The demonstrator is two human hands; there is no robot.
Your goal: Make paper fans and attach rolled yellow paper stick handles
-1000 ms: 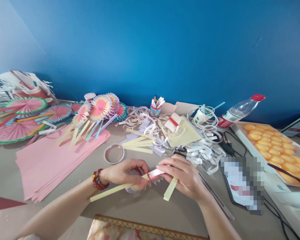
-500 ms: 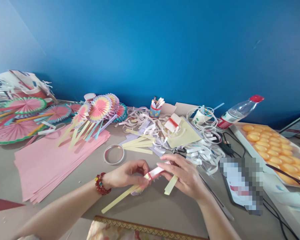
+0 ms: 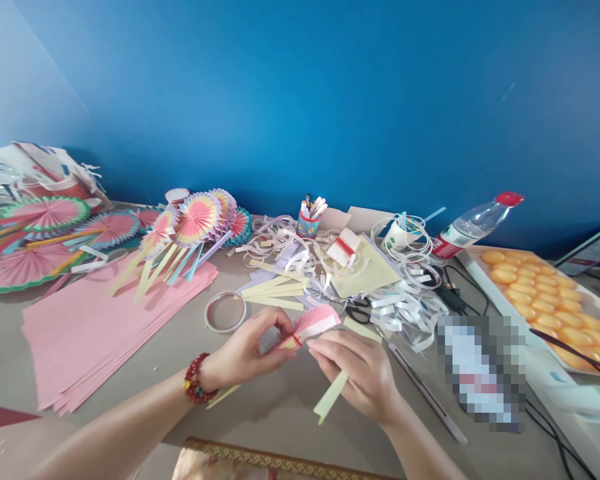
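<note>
My left hand (image 3: 253, 347) pinches a small pleated paper fan (image 3: 320, 319), pink with a white strip along its outer fold and a red tie at its narrow middle. A pale yellow strip (image 3: 223, 397) pokes out under that wrist, which wears a red bead bracelet (image 3: 198, 378). My right hand (image 3: 357, 370) is closed on another yellow paper strip (image 3: 331, 398), folded lengthwise, which hangs down from the fingers. Its fingertips are close to the fan's tied middle; whether they touch it I cannot tell. Scissors (image 3: 359, 311) lie just beyond, partly under paper scraps.
A tape roll (image 3: 225, 312) and pink paper sheets (image 3: 95, 333) lie left, with finished paper fans (image 3: 197, 219) behind. Curled white strips (image 3: 400, 307), a pen cup (image 3: 309, 223), a bottle (image 3: 473, 230), a long slim tool (image 3: 427, 393) and a blurred-out phone (image 3: 480, 373) are around.
The fan has turned and its pink pleats now spread upward. My right hand has come off its white strip and moved lower, with the yellow strip still in it.
</note>
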